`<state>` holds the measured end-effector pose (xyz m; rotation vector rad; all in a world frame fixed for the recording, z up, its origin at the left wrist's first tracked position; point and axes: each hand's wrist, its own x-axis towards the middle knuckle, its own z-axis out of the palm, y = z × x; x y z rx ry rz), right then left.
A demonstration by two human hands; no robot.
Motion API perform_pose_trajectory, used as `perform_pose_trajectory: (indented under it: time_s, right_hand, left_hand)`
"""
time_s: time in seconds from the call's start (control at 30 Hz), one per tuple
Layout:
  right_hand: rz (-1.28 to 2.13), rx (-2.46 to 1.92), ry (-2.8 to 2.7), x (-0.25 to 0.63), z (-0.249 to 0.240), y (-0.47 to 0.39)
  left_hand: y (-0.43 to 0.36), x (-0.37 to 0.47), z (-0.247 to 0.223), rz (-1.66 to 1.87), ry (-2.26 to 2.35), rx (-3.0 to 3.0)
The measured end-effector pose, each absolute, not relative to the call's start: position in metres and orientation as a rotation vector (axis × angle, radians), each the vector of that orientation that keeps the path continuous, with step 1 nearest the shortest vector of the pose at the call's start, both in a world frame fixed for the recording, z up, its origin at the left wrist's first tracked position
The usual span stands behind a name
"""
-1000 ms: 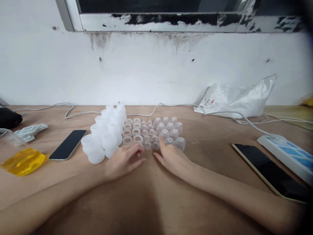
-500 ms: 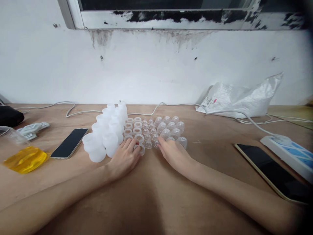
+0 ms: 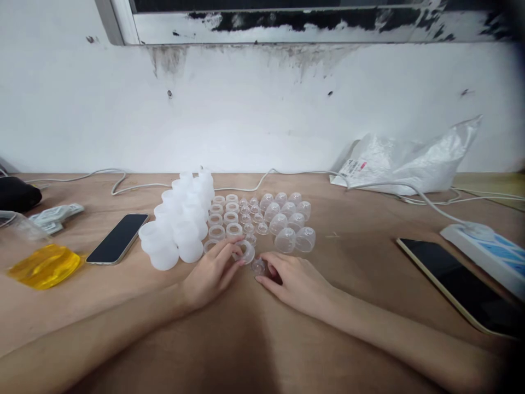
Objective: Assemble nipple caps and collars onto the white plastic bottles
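My left hand (image 3: 215,269) pinches a translucent screw ring (image 3: 248,252), tilted, just in front of the ring rows. Close to it, my right hand (image 3: 293,278) holds a small clear silicone nipple (image 3: 258,266) between thumb and fingers. Ring and nipple are apart by a small gap. Behind my left hand stand more rings (image 3: 216,219) in two columns. Small clear nipples (image 3: 257,218) fill two columns beside them, and clear dome caps (image 3: 288,239) lie in rows to the right. Left of the rings, frosted white bottles (image 3: 190,241) stand in two lines.
A phone (image 3: 117,239) and a container of yellow liquid (image 3: 44,267) lie at left. At right are a larger phone (image 3: 455,284), a power strip (image 3: 488,257) and a plastic bag (image 3: 406,161) by the wall. A white cable (image 3: 305,173) runs along the back.
My left hand has drawn a ring out of the front of its column toward the middle. My right hand has pulled a nipple nearer to me, uncovering the front caps.
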<state>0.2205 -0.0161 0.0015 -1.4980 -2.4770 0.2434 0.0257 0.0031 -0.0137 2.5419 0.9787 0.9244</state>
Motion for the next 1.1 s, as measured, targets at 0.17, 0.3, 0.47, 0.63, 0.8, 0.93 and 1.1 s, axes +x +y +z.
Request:
perform_pose_trajectory:
  time_s: [0.17, 0.3, 0.47, 0.63, 0.8, 0.93, 1.1]
  right_hand:
    - [0.319, -1.346, -2.372, 0.223, -0.006, -0.015]
    - [0.372, -1.095, -2.253, 0.218, -0.012, -0.014]
    - [0.463, -1.089, -2.191, 0.211, -0.011, -0.011]
    - [0.761, -1.156, -1.965, 0.207, -0.012, -0.007]
    - [1.370, -1.001, -1.633, 0.207, -0.018, -0.001]
    - [1.501, -0.872, -1.528, 0.209, -0.019, 0.001]
    - [1.469, -0.784, -1.497, 0.210, -0.018, 0.002]
  left_hand:
    - [0.001, 0.026, -0.013, 0.932, 0.965, 2.422]
    - [0.003, 0.024, -0.016, 1.004, 0.961, 2.364]
    - [0.002, 0.024, -0.019, 1.171, 0.878, 2.333]
    - [0.001, 0.026, -0.017, 1.176, 0.846, 2.360]
    - [0.003, 0.026, -0.019, 1.076, 0.888, 2.307]
    - [0.005, 0.026, -0.021, 1.042, 0.901, 2.243]
    - [0.006, 0.025, -0.019, 1.031, 0.836, 2.211]
